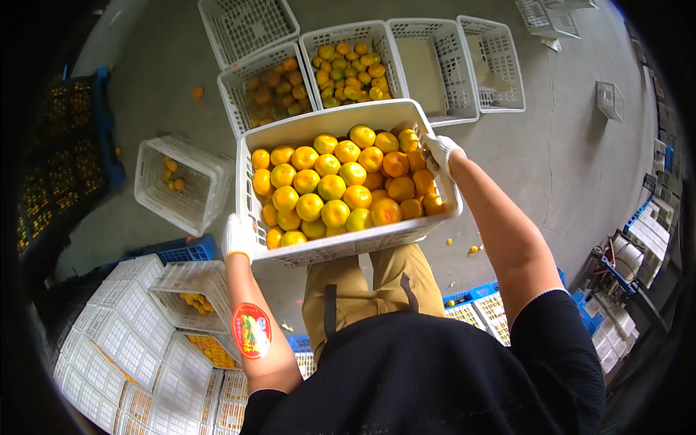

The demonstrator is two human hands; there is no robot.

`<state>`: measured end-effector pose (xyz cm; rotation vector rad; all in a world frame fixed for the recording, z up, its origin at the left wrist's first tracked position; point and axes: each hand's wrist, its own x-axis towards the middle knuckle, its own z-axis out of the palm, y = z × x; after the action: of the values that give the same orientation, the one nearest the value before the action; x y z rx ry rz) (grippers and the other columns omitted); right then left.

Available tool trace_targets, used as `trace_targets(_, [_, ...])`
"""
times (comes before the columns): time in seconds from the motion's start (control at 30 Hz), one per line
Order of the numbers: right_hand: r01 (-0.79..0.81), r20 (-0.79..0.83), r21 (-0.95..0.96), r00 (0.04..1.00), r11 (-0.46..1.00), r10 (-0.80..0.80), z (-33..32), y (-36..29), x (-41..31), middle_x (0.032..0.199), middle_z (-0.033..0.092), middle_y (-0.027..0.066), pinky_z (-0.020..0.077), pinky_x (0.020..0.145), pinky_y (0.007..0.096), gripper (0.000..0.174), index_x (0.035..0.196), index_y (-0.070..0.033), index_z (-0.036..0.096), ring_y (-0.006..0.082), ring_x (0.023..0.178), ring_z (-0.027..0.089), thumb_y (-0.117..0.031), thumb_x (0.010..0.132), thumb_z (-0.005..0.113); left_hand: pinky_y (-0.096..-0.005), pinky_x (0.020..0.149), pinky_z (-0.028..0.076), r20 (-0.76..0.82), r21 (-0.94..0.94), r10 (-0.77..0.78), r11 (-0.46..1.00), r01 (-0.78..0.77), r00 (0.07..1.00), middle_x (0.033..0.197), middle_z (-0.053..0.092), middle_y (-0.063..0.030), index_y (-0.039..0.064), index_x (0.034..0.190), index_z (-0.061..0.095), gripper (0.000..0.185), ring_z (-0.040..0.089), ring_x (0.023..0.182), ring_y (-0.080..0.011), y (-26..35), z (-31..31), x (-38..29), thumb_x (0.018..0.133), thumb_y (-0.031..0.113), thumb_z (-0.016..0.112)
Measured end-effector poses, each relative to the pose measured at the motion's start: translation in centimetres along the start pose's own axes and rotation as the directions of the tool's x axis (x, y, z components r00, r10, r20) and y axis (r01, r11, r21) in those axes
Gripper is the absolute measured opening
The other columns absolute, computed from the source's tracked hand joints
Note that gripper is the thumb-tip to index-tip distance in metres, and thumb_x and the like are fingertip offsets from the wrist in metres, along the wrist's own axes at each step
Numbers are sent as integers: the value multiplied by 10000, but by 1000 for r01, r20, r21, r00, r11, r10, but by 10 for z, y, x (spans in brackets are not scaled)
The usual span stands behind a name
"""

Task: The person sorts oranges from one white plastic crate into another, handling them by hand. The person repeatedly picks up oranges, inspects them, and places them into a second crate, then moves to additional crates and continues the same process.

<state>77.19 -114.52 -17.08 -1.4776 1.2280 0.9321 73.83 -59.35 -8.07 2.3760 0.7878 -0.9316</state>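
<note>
A white plastic crate (331, 253) filled with yellow-orange mandarins (331, 187) is held up in front of my body, between both hands. My left hand (239, 237), in a white knit glove, grips its left end wall near the lower corner. At the right end, my right hand (443, 152), gloved alike, holds the wall near the upper corner; some of its fingers are hidden inside the slotted handle area. A round red sticker with a fruit picture and writing is on my left forearm (251, 330).
Beyond the held crate stand several white crates (350, 24), two with mandarins. A tilted crate (173, 209) with a few fruits lies at left. Stacked crates (109, 348) rise at lower left. Blue pallets (187, 250) hold more crates behind me and at the sides. Loose fruit (198, 92) lies on the floor.
</note>
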Motion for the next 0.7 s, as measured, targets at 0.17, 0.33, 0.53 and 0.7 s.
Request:
trace_targets(0.17, [-124, -52, -306, 992, 944, 114, 32, -17, 71, 681, 690, 108, 450, 466, 405, 433, 874, -64, 717, 221, 479, 571, -472, 1014, 679, -505, 770, 563, 153, 264, -95, 963, 52, 984, 970, 749, -291, -57, 1054, 717, 348, 739, 868, -415, 4, 17, 62, 905, 256, 687])
trace_targets(0.33, [-197, -70, -410, 980, 891, 184, 49, -19, 115, 700, 701, 112, 479, 551, 435, 463, 934, -57, 749, 225, 540, 615, -504, 1013, 660, -508, 873, 577, 207, 275, -216, 949, 155, 954, 1098, 746, -343, -77, 1132, 749, 401, 739, 1015, -478, -8, 29, 95, 885, 227, 667])
trace_targets(0.53, [244, 58, -916, 866, 318, -497, 68, -43, 81, 848, 740, 145, 581, 742, 476, 595, 1069, -94, 800, 304, 826, 738, -647, 850, 787, -518, 982, 531, 184, 266, -262, 941, 208, 948, 1163, 730, -335, -25, 1194, 746, 468, 708, 1139, -460, 18, 14, 83, 943, 350, 620])
trace_targets(0.7, [433, 468, -847, 883, -308, -47, 118, -77, 38, 1301, 746, 147, 570, 1019, 426, 680, 1214, -147, 838, 329, 1267, 689, -704, 837, 735, -493, 949, 536, -418, 463, 305, 882, -88, 856, 1204, 755, -184, 99, 1260, 756, 361, 713, 1044, -378, 78, 30, 16, 1011, 339, 653])
